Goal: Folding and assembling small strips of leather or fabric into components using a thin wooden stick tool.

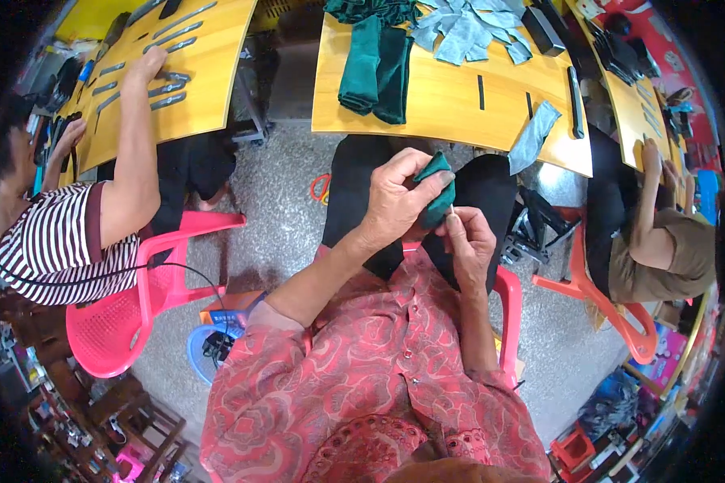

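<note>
- My left hand [395,197] is closed around a small piece of dark green cloth [437,193], fingers curled over the near side so that only its upper corner and right edge show past my knuckles
- The cloth sits to the right of my left palm and up against it, held over my lap above my dark trousers [354,193], well short of the yellow surface [443,101] in front of me
- My right hand [469,241] is just below and to the right of the cloth, thumb and forefinger pinched narrow on something thin and pale, a needle [453,211] as best I can tell, though it is too small to be sure
- That thin piece stands roughly upright, its top end touching or nearly touching the lower right edge of the cloth; so the cloth lies straight up from my right fingertips
- The cloth's long axis runs from lower left to upper right, tilted away from me
- My right hand is the nearer one to the free edge; my left hand covers the rest
- Folded green fabric [376,68] and grey cloth pieces [467,32] lie on the surface farther off, apart from both hands
</note>
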Demonstrator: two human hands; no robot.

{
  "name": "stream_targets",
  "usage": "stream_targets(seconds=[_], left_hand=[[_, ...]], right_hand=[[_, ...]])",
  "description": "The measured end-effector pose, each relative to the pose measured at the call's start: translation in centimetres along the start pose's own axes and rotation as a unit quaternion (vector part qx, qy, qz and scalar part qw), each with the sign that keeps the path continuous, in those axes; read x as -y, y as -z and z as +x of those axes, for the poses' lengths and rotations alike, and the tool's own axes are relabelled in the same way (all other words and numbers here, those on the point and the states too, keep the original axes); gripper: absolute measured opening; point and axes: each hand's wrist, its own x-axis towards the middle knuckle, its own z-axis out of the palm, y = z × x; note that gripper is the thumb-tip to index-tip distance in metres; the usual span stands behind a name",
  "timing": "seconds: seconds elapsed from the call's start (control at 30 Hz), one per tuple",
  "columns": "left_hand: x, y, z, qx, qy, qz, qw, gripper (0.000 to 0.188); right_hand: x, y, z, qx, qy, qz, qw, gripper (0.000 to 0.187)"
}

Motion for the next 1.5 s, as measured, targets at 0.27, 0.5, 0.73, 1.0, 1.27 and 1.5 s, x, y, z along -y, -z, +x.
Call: stream_targets(seconds=[0.27, 0.5, 0.73, 1.0, 1.27, 1.5], left_hand=[[-0.3, 0.1, 0.0, -0.037, 0.056, -0.048, 0.997, 0.013], [-0.4, 0.5, 0.5, 0.032, -0.08, 0.082, 0.993, 0.011], [0.6, 0.3, 0.2, 0.147, -0.016, 0.102, 0.984, 0.017], [1.3, 0.5, 0.7, 0.21, 0.181, -0.131, 0.952, 0.018], [2.0, 2.4, 2.3, 0.145, 0.235, -0.122, 0.954, 0.015], [4.2, 4.0, 3.2, -0.041, 0.231, -0.207, 0.95, 0.021]], right_hand=[[-2.3, 3.9, 1.4, -0.001, 0.001, -0.017, 1.0, 0.01], [1.3, 2.6, 2.6, -0.061, 0.038, 0.0, 0.997, 0.014], [4.7, -0.1, 4.0, 0.036, 0.153, -0.107, 0.982, 0.015], [6.8, -2.4, 8.1, -0.09, 0.054, 0.109, 0.988, 0.012], [6.6, -3.1, 15.4, -0.101, 0.101, 0.1, 0.985, 0.011], [6.6, -6.9, 23.4, -0.029, 0.122, 0.083, 0.989, 0.011]])
